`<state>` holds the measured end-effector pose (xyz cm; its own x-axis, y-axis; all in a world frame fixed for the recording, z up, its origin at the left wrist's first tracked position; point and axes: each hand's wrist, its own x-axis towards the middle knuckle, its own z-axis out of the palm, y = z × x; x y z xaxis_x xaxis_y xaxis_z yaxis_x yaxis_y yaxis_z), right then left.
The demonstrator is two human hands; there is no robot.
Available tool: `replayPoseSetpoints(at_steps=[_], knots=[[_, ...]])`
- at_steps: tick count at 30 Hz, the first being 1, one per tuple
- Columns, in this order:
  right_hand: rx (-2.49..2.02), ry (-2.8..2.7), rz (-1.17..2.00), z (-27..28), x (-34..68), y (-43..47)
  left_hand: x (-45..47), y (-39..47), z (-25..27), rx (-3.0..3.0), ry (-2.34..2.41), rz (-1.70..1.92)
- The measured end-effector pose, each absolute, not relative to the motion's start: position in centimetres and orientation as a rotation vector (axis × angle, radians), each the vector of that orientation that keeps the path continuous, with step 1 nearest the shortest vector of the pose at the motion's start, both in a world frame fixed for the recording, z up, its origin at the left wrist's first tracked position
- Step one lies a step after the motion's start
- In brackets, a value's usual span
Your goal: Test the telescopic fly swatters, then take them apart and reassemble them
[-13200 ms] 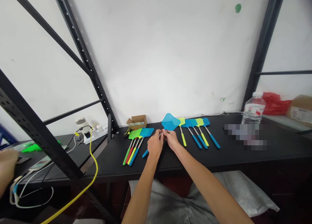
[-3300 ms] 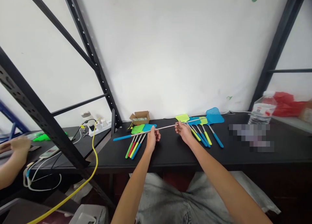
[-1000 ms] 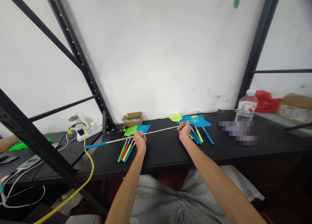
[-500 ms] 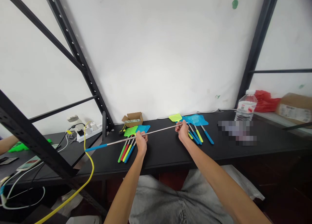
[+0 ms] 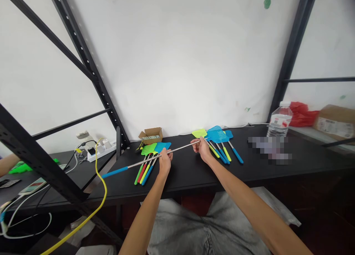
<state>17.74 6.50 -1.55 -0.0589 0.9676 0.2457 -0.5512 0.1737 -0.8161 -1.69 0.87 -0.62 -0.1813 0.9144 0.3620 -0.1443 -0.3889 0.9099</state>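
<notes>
Across both hands runs a blue fly swatter [image 5: 181,147] with a long thin metal rod; its blue grip points to the lower left and its mesh head to the right. My left hand [image 5: 165,160] is closed around the rod toward the grip side. Fingers of my right hand [image 5: 202,149] pinch the rod close to the head. On the tabletop beside my left hand lie several short swatters [image 5: 144,171] with green, red, yellow and blue handles. More swatters [image 5: 226,153] with blue and yellow handles lie beyond my right hand, partly under the held head.
A small open cardboard box [image 5: 151,136] sits against the wall. To the right stand a water bottle [image 5: 280,120], a red bag [image 5: 302,114] and a carton [image 5: 335,123]. A yellow cable [image 5: 104,195] hangs by the left rack post. Another person's arm [image 5: 8,164] shows at far left.
The swatter has shifted and tilted, its grip now lower and farther right and its rod looking shorter between grip and head. Both hands have come slightly closer together.
</notes>
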Motion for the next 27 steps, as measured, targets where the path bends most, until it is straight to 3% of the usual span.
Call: replayPoseSetpoints(at_steps=[11, 27], knots=[[-0.596, -0.828, 1.362, -1.5, 17.7, 6.9, -1.4, 0.8, -0.8, 1.632, 1.059, 1.56], [-0.435, -0.44, 1.353, -0.7, 19.6, 6.5, -1.8, 1.1, 0.0, 1.133, 0.997, 1.711]])
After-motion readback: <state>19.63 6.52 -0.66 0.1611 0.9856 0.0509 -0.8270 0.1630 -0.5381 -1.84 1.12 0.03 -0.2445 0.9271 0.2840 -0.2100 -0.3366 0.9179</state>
